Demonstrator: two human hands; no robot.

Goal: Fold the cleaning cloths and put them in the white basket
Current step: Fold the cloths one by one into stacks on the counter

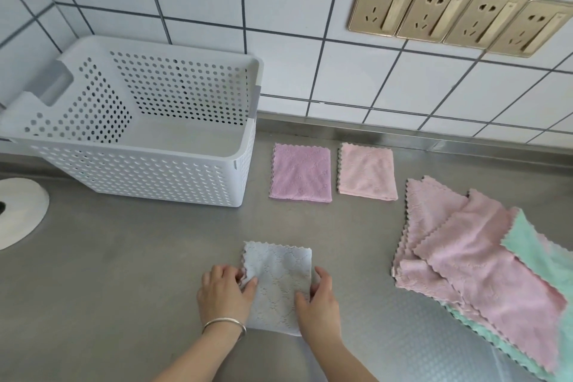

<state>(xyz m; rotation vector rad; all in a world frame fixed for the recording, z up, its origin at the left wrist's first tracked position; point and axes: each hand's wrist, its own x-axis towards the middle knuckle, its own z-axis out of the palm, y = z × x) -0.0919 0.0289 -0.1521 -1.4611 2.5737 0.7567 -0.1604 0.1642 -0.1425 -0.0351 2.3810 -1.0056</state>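
A folded pale blue cloth (277, 276) lies on the steel counter in front of me. My left hand (224, 291) grips its left edge, thumb on top. My right hand (317, 298) holds its right edge, fingers over the cloth. A folded purple cloth (300, 174) and a folded light pink cloth (367, 171) lie side by side further back. The white perforated basket (148, 170) stands at the back left, with nothing inside it. On the right lies a loose pile of unfolded pink cloths (474, 257) and green cloths (539, 254).
The steel counter (139, 273) meets a white tiled wall with a row of gold power sockets (459, 11). A round white object (18, 211) lies at the left edge. A bracelet (224, 324) circles my left wrist.
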